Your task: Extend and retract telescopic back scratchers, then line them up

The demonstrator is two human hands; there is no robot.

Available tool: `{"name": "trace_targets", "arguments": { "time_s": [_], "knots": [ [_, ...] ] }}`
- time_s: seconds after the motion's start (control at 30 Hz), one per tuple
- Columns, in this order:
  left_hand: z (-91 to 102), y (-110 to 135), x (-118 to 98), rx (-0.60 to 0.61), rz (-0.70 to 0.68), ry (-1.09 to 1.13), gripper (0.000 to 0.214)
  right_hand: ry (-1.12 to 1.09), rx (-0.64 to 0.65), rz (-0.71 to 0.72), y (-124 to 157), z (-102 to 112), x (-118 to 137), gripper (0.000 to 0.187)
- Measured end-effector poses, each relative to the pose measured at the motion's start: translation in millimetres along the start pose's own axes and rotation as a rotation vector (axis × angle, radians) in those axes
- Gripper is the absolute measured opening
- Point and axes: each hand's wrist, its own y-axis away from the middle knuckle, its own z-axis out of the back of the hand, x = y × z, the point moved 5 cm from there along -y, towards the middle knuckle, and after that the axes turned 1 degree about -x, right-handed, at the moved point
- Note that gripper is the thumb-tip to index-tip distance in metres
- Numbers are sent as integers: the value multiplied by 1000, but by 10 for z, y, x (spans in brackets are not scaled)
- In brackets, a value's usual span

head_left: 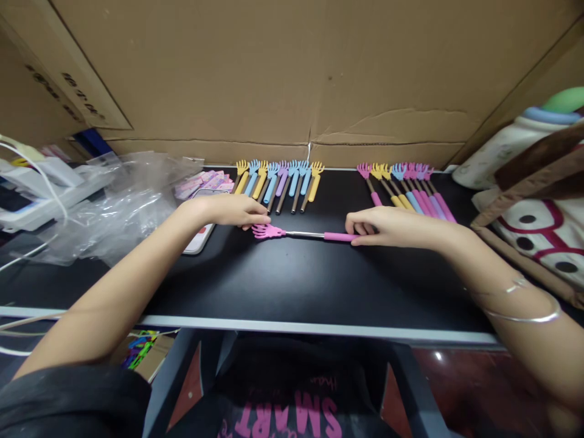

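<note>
A pink back scratcher [305,234] with a metal rod lies crosswise low over the black desk, its claw head to the left. My left hand [232,210] is closed with its fingertips at the claw's tips. Around the end of the pink handle, the thumb and fingers of my right hand [383,227] are closed. Behind my left hand stretches a row of yellow, blue and purple back scratchers [281,179]. A second row of pink, yellow, blue and purple back scratchers [413,185] lies beyond my right hand, partly covered by it.
Clear plastic bags [114,207] lie on the left, beside pink printed packets [205,182] and a phone [199,239] partly under my left wrist. White power strips and cables [43,182] sit farther left. At right are a white bottle [497,149] and a bag [538,231]. Cardboard [283,79] walls the back.
</note>
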Motion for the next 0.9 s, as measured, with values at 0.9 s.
{"name": "trace_targets", "arguments": {
  "time_s": [0.9],
  "knots": [
    [-8, 31, 29, 23, 68, 6, 46, -51, 65, -31, 40, -32, -190, 30]
  ]
}}
